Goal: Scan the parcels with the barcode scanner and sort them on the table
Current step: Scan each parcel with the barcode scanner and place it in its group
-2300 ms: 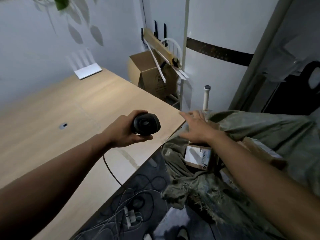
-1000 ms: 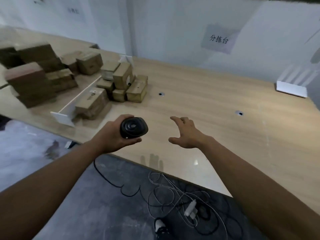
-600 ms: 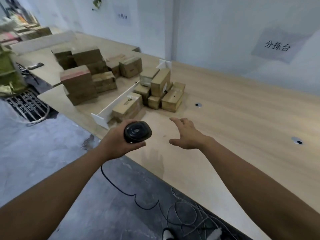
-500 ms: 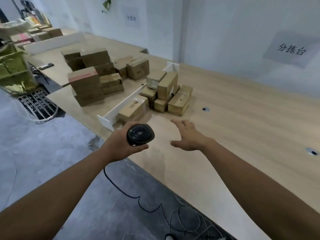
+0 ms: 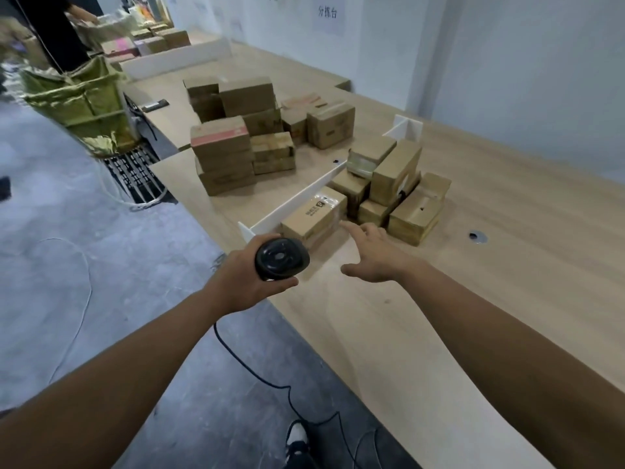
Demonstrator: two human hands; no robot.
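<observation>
Your right hand (image 5: 373, 257) is the nearer one to the parcels: it hangs over the desk (image 5: 507, 282) with its fingers spread and holding nothing, the forefinger stretched toward the nearest parcel (image 5: 313, 216), just short of that box's near right corner; whether it touches the cardboard you cannot tell from here. That parcel lies ahead and slightly left of the right hand, flat on the desk, hard against the right side of the white divider (image 5: 297, 201), and its long axis runs away from you along the divider, up and to the right in the view. Its printed label faces up. Your left hand (image 5: 247, 282) is wrapped round the barcode scanner (image 5: 281, 258), held at the desk's near edge just this side of the same parcel, with its cable (image 5: 257, 377) trailing down to the floor. So the scanner is already close to the box and the free hand is beside it; the likely next move is a short reach forward and left with the right hand to steady or lift the box by its near end. Behind it sits a small cluster of parcels (image 5: 399, 191), and the taller stacks (image 5: 233, 147) lie left of the divider, well apart from either hand.
</observation>
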